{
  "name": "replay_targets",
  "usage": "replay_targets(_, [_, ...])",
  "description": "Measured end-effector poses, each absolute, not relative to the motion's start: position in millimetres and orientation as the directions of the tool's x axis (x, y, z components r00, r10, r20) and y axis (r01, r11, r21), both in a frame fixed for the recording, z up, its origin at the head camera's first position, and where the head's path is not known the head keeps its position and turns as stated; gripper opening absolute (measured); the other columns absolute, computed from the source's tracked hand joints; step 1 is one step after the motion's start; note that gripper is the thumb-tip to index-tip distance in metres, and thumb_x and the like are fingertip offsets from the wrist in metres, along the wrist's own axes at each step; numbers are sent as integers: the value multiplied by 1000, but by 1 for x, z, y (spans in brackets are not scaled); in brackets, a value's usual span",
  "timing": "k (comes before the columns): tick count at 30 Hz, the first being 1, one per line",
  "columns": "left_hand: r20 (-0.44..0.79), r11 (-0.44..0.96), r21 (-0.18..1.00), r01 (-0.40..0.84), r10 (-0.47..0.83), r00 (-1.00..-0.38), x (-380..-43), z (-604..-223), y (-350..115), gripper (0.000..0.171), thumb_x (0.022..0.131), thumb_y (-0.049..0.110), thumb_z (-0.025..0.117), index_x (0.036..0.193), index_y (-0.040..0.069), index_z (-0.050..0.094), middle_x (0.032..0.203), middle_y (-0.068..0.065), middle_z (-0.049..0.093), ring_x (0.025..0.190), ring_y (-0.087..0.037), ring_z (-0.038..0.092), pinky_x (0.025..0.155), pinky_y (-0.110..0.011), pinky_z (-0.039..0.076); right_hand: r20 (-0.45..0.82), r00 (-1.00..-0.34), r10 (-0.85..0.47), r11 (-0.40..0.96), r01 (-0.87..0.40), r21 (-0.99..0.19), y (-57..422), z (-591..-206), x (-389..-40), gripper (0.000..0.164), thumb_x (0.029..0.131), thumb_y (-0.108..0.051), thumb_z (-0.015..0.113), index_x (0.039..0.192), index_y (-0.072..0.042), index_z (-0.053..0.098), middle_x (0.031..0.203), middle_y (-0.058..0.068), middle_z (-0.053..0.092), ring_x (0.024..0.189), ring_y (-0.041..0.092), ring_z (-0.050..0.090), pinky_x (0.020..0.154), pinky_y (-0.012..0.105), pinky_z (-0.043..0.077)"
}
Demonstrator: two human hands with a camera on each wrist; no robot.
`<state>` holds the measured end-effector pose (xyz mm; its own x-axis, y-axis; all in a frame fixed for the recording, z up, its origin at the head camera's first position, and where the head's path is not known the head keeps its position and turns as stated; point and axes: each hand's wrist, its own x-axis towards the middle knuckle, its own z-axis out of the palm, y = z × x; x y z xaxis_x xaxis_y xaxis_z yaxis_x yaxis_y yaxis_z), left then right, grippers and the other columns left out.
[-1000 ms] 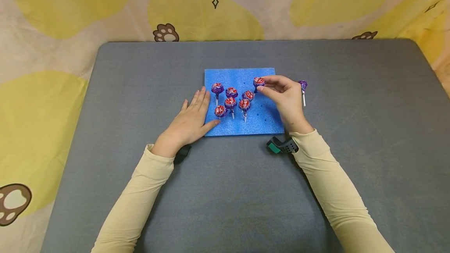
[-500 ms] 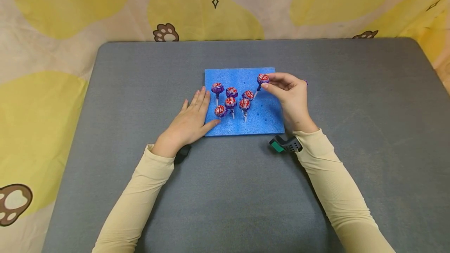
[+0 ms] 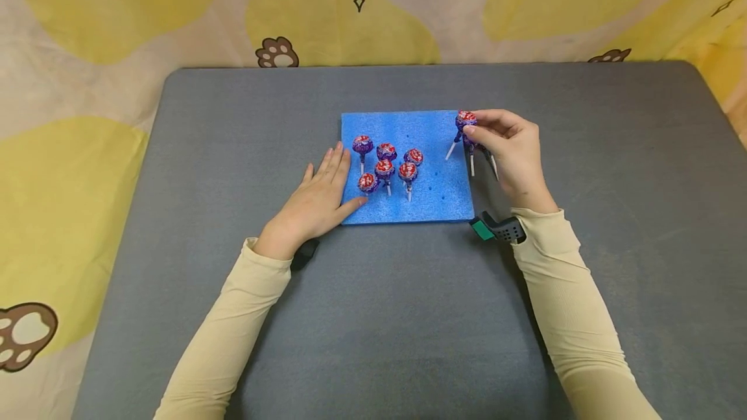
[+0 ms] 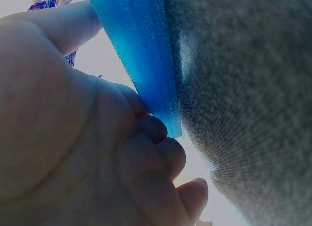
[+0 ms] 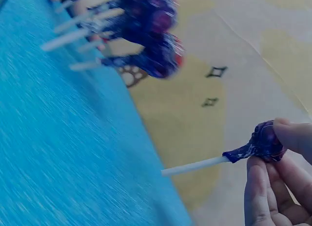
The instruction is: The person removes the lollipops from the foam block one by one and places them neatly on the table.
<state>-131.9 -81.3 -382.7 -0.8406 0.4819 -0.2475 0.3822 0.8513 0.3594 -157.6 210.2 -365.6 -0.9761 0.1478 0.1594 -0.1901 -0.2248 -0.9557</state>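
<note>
My right hand (image 3: 513,151) pinches a lollipop (image 5: 265,141) by its purple-and-red wrapped head between thumb and fingers. Its white stick points down and toward the blue foam board (image 3: 443,206), over the board's far right part. My left hand (image 3: 309,209) rests along the board's left edge, fingers straight and thumb over the near left corner. In the left wrist view the fingers (image 4: 170,155) press at the side of the foam (image 4: 141,46). Several lollipops (image 3: 384,169) stand stuck in the board, heads up, mostly on its left half.
Small holes (image 3: 436,174) dot the board's right half. More lollipops, whose white sticks (image 3: 472,164) show, lie right of the board, partly hidden by my right hand. The grey table (image 3: 385,316) ends at a patterned cloth (image 3: 373,18) behind.
My right hand has lifted the pinched lollipop out of the board and carried it right and away from me, baring its white stick. My left hand stays in place.
</note>
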Motion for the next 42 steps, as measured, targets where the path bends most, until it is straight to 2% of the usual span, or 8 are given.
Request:
replay_targets(6, [-245, 850, 360, 384, 484, -840, -133, -382, -81, 84, 97, 50, 42, 150, 2, -1, 156, -13, -10, 143, -25, -9, 112, -51, 1, 126, -975, 186, -323, -182, -929, 227, -359, -159, 15, 77, 16, 67, 87, 6, 71, 85, 13, 69, 73, 16, 63, 69, 23, 53])
replay_targets(16, [-244, 850, 360, 385, 484, -840, -133, -383, -81, 84, 97, 50, 42, 150, 2, -1, 156, -14, -10, 143, -26, -8, 112, -51, 1, 35, -970, 241, -428, -138, -893, 246, -360, -161, 10, 76, 14, 70, 84, 9, 66, 80, 15, 67, 68, 19, 64, 68, 26, 55])
replay_targets(26, [-249, 850, 361, 384, 485, -839, -132, -382, -80, 83, 97, 50, 42, 150, 1, 0, 156, -14, -10, 143, -26, -8, 112, -51, 2, -24, -967, 253, -449, -95, -888, 274, -363, -159, 8, 76, 14, 70, 82, 10, 68, 84, 16, 66, 71, 21, 65, 69, 27, 55])
replay_targets(35, [-259, 853, 361, 376, 479, -839, -132, -381, -81, 84, 97, 50, 42, 150, 2, -2, 156, -13, -11, 142, -25, -9, 112, -50, 1, -74, -967, 242, -438, -41, -898, 292, -369, -159, 5, 77, 14, 68, 79, 9, 69, 79, 13, 69, 69, 18, 66, 67, 26, 55])
replay_targets(42, [-256, 852, 359, 380, 482, -838, -132, -382, -81, 84, 97, 50, 42, 150, 2, -1, 156, -14, -11, 143, -26, -9, 112, -50, 1, -136, -968, 209, -436, 32, -899, 301, -379, -157, 10, 81, 15, 64, 78, 7, 70, 80, 13, 70, 67, 16, 67, 64, 25, 55])
